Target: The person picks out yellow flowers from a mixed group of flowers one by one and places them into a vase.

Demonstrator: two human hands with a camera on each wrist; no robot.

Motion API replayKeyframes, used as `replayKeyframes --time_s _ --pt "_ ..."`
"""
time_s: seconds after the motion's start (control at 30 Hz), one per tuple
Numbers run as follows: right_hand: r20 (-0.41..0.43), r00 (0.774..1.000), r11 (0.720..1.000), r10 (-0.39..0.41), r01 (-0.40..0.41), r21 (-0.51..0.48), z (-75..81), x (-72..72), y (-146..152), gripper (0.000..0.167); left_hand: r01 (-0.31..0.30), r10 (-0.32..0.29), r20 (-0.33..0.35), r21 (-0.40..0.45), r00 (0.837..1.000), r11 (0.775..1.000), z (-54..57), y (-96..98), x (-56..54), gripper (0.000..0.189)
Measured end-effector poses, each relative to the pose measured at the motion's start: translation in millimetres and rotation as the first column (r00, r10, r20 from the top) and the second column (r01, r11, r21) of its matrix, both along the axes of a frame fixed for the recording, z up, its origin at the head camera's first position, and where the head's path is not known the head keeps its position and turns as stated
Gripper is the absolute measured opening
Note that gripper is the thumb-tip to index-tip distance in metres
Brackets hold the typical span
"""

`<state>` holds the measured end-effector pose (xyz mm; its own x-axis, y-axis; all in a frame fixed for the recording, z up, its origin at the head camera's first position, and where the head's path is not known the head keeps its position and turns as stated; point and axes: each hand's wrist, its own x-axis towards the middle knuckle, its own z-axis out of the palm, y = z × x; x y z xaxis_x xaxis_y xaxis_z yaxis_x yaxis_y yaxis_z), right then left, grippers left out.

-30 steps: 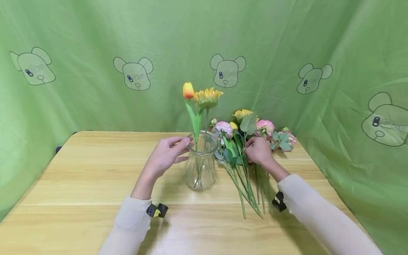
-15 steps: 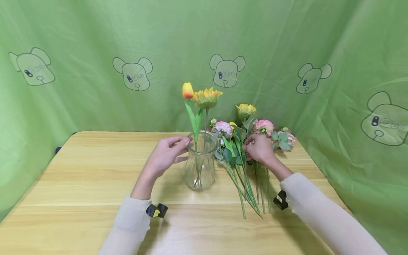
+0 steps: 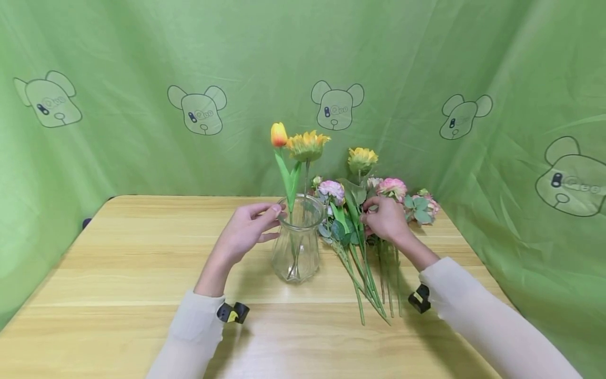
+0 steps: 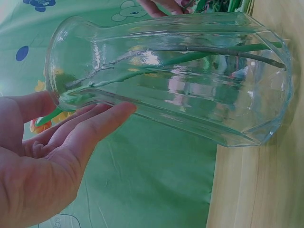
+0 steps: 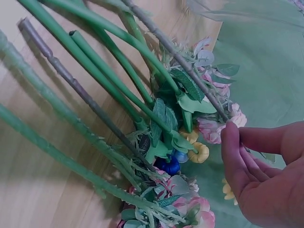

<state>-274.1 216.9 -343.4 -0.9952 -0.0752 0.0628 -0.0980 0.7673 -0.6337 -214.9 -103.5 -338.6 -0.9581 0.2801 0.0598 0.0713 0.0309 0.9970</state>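
My right hand (image 3: 387, 218) pinches the brown stem (image 5: 183, 61) of a yellow sunflower (image 3: 363, 160) between thumb and fingertips. The sunflower stands upright above a pile of artificial flowers, its head raised over the others. On the left, my left hand (image 3: 251, 226) touches the rim and neck of a clear glass vase (image 3: 296, 258) with nearly straight fingers. In the left wrist view, one fingertip lies along the faceted glass. An orange-yellow tulip (image 3: 279, 135) and another sunflower (image 3: 307, 146) stand in the vase, stems crossing inside.
Right of the vase lie a lilac flower (image 3: 331, 190), a pink flower (image 3: 392, 188) and several green stems (image 3: 374, 297) pointing toward the front. The wooden table (image 3: 142, 252) backs onto a green curtain (image 3: 265, 63) printed with bear faces.
The sunflower in my right hand has come up from the pile and turned upright, its head now higher. The left hand and the vase stay where they were.
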Motion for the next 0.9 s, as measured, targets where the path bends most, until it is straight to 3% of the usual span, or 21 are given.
replayKeyframes --time_s 0.63,0.9 --pt "-0.048 0.998 0.999 -0.038 0.037 -0.016 11.2 7.5 -8 0.014 0.004 -0.004 -0.006 -0.003 1.000 1.000 0.2 -0.2 -0.1 0.043" --pt "-0.022 0.999 0.997 -0.041 0.039 -0.068 19.2 9.6 -12 0.015 0.005 -0.005 -0.004 -0.001 1.000 1.000 0.3 0.0 -0.1 0.043"
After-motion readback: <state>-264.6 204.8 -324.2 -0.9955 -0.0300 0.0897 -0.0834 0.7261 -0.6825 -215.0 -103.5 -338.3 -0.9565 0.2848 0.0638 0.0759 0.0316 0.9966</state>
